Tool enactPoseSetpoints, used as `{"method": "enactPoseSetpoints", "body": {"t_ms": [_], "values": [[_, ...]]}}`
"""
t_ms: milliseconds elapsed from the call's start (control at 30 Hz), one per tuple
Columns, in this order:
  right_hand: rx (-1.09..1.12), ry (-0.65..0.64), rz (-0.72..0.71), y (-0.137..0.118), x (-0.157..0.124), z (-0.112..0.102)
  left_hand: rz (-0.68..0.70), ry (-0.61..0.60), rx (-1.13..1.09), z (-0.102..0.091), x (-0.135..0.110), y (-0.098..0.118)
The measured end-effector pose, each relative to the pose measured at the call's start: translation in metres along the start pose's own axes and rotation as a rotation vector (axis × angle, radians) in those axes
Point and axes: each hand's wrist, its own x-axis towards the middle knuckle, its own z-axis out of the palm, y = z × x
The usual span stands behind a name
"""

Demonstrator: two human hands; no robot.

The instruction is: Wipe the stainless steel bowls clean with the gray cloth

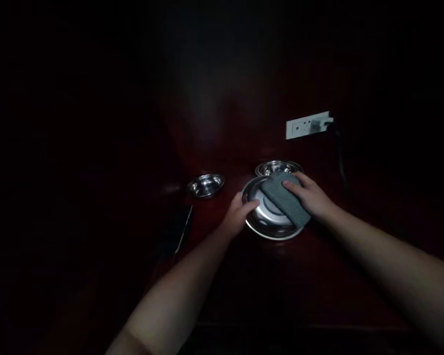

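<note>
A shiny metal bowl (270, 230) is held up between my hands, its inside facing me. My left hand (240, 213) grips its left rim, thumb over the inside. My right hand (311, 196) is closed on a grey-green cloth (286, 201), thumb on top, with the cloth lying across the bowl's right side. The fingers of my right hand are mostly hidden behind the cloth and bowl. Just behind stands another metal bowl (278, 166), partly covered by the cloth and the held bowl.
A smaller metal bowl (206, 186) sits on the dark red surface (222, 209) to the left. Nearer me on that side lies a dark flat object (177, 229) with a pale edge. A white socket panel (307, 125) with a plug and dark cable (340, 158) is at the back right.
</note>
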Motion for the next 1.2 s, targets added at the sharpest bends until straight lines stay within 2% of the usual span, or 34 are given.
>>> {"method": "enactPoseSetpoints", "body": {"t_ms": [400,1200], "values": [[-0.006,-0.028,-0.002,-0.011,-0.003,-0.002,0.008,-0.018,0.007,-0.004,0.003,-0.004],[-0.027,-0.038,-0.007,-0.011,-0.003,-0.002,-0.009,-0.018,0.007,-0.002,0.002,-0.003]]}}
